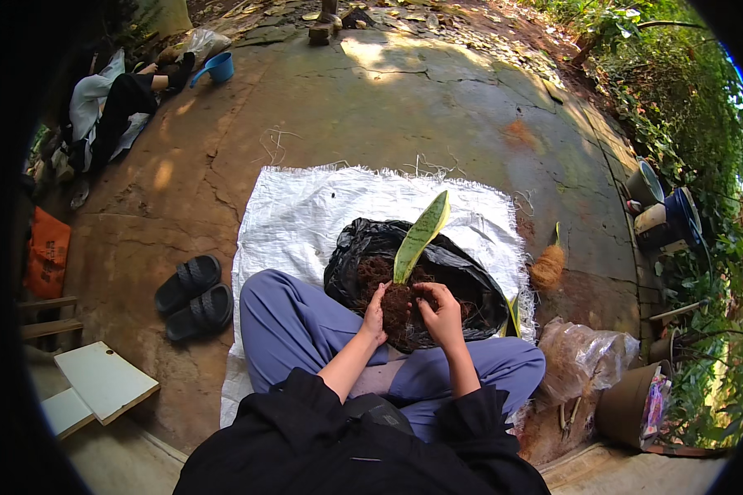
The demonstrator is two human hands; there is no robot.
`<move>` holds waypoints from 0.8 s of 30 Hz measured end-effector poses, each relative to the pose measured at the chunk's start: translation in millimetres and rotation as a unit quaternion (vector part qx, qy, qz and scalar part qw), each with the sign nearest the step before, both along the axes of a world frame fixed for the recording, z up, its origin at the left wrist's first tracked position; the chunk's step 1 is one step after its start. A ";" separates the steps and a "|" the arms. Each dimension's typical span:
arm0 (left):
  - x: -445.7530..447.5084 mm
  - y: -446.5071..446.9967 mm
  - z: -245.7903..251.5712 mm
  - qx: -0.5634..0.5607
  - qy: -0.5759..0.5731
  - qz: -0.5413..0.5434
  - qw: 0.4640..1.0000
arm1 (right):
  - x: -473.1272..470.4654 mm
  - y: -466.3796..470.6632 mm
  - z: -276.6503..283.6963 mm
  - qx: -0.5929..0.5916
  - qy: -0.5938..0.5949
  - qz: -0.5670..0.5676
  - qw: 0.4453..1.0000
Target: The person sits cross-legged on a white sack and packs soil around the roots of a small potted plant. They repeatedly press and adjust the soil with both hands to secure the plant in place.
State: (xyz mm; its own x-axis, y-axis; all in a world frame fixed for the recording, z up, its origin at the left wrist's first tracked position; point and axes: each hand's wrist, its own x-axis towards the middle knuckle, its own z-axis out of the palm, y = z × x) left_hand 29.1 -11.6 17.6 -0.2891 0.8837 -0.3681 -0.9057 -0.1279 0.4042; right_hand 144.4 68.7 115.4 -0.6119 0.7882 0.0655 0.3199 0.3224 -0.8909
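Observation:
A snake plant leaf [420,238], green with yellow edges, stands tilted in a clump of dark brown soil and roots [399,312]. My left hand [376,314] cups this clump from its left side, thumb near the leaf's base. On the other side, my right hand [439,312] has curled fingers close against the soil; whether they grip any of it is hard to see. Around the clump lies an open black plastic bag [486,278] with loose soil inside. The bag rests before my crossed legs on a white woven sack [297,204] with frayed edges.
Right of the sack are a coir-wrapped plant [548,267], a clear plastic bag of fibre [585,349] and a brown pot [625,402]. Black sandals [189,281] sit at left. Farther off are a blue dipper [221,67] and part of another person [114,105].

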 end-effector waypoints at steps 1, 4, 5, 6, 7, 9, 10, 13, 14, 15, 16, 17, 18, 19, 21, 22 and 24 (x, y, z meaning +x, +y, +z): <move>0.2 0.1 -2.9 -0.022 0.000 0.002 1.000 | -5.5 -5.2 1.3 0.041 0.000 0.011 0.999; -1.3 1.3 -10.8 0.012 -0.033 0.007 0.999 | -19.8 -20.6 -1.0 0.034 0.016 -0.026 0.999; -2.8 1.0 -12.6 0.004 -0.029 0.005 1.000 | -22.6 -23.4 -2.6 0.053 0.014 -0.035 0.998; -3.6 1.3 -13.9 0.025 -0.021 0.008 0.999 | -25.2 -25.9 -4.7 0.062 0.010 -0.044 0.997; -3.2 1.9 -14.7 0.033 -0.013 0.011 0.999 | -27.1 -28.2 -7.0 0.062 0.000 -0.059 0.996; -3.1 1.8 -15.0 0.041 -0.012 0.014 0.999 | -30.3 -32.2 -11.3 0.113 -0.020 -0.055 0.992; -2.8 1.2 -14.5 0.041 -0.018 0.014 0.999 | -30.9 -34.5 -12.8 0.127 -0.036 -0.056 0.990; -2.0 0.4 -11.5 0.040 -0.037 0.006 0.998 | -30.3 -37.1 -13.7 0.128 -0.058 -0.088 0.986; -2.3 0.1 -10.2 0.025 -0.040 0.002 0.999 | -29.7 -37.6 -12.9 0.130 -0.056 -0.105 0.984; -2.5 -0.3 -9.0 0.034 -0.050 -0.007 0.998 | -29.3 -37.9 -11.8 0.122 -0.062 -0.124 0.983; -2.6 -0.9 -7.9 0.029 -0.058 -0.016 0.998 | -28.6 -38.1 -10.4 0.123 -0.056 -0.115 0.984; -3.0 -1.3 -7.2 0.024 -0.066 -0.024 0.997 | -27.5 -38.7 -8.9 0.114 -0.058 -0.108 0.986; -4.0 -1.6 -6.8 0.034 -0.083 -0.039 0.995 | -27.0 -39.5 -7.5 0.105 -0.059 -0.102 0.987; -5.2 -2.3 -6.7 0.044 -0.100 -0.053 0.993 | -27.4 -40.9 -6.6 0.120 -0.051 -0.096 0.987; -6.6 -2.7 -7.3 0.063 -0.123 -0.069 0.988 | -28.8 -44.9 -5.4 0.145 -0.037 -0.087 0.985; -6.9 -3.0 -7.9 0.072 -0.130 -0.069 0.987 | -29.3 -47.1 -5.0 0.166 -0.043 -0.080 0.982; -6.9 -2.8 -8.9 0.085 -0.134 -0.072 0.985 | -29.5 -50.7 -4.5 0.194 -0.060 -0.070 0.977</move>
State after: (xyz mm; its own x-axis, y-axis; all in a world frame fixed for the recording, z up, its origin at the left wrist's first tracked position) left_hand 22.2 -14.5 8.7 -0.0690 0.9640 -0.2566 -0.9906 -0.0357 0.1324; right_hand 114.9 18.0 110.9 -0.5220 0.7949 0.3094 0.4801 0.5736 -0.6637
